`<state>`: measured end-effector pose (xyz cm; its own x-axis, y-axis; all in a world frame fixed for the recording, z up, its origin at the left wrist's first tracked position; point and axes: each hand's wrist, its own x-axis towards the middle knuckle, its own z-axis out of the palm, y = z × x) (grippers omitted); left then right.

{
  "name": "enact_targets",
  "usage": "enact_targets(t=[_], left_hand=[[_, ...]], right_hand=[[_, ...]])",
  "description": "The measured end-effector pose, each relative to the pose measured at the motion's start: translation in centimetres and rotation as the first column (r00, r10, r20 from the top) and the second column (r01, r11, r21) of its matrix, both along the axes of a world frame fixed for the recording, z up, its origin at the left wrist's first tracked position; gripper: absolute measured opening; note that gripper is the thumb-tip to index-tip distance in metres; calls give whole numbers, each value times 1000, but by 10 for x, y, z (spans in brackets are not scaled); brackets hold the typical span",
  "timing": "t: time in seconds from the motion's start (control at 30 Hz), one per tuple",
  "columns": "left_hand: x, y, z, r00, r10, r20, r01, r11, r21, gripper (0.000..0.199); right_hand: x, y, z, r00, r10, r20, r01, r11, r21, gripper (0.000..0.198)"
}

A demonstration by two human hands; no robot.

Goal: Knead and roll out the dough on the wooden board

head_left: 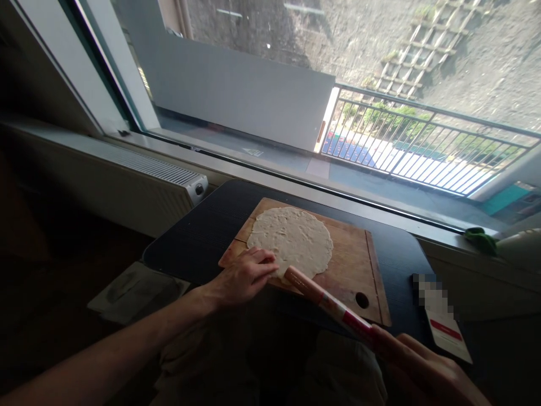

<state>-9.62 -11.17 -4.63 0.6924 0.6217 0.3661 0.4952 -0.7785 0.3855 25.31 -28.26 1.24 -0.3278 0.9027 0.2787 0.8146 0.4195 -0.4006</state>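
A thin, roughly round sheet of dough (296, 239) lies flat on a wooden cutting board (346, 254), its surface uneven with small bumps. My left hand (247, 273) is at the dough's near left edge, with thumb and fingertips pinched together on it. In my right hand (422, 361) is one end of a wooden rolling pin (308, 286) with a red printed wrapper around its middle. The pin slants up to the left, its free end beside the near edge of the dough. Part of the right hand falls in shadow at the bottom.
The board rests on a dark table (186, 237) with rounded corners, by a large window. A phone (448, 330) with a lit screen lies at the table's right edge. Left of the table stands a white radiator (160, 192). A green cloth-like thing (480, 241) sits on the sill.
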Motion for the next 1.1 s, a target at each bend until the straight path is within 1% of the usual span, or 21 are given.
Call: enact_targets(t=[0.13,0.3,0.6,0.7,0.8,0.9,1.0,1.1], left_hand=[[-1,2,0,1000,-15,9,15,1000,-4,29],[-2,2,-1,1000,-15,14,15,1000,-12,29],[-1,2,0,1000,-12,7,12,1000,-11,29],[1,-1,3,999,1,-38,0,1000,11,29],[8,-7,8,991,29,-131,-17,996,93,32],[18,-15,12,976,17,-218,16,989,150,35],[26,-21,15,965,-11,-262,51,988,145,35],[30,-22,17,963,-3,-268,42,989,142,35]], right_hand=[[-6,4,-1,1000,-14,-19,15,1000,26,42],[-8,6,-8,999,0,-33,1,1000,32,43],[2,-2,-15,999,-32,-31,33,999,21,42],[8,-6,-22,998,-52,-26,53,999,15,42],[14,-10,-30,996,-91,-17,91,996,-8,41],[23,-14,-36,994,-108,-25,107,993,-40,40],[36,-16,-42,991,-128,-42,127,991,-36,40],[50,-17,-50,989,-142,-42,141,990,-17,42]])
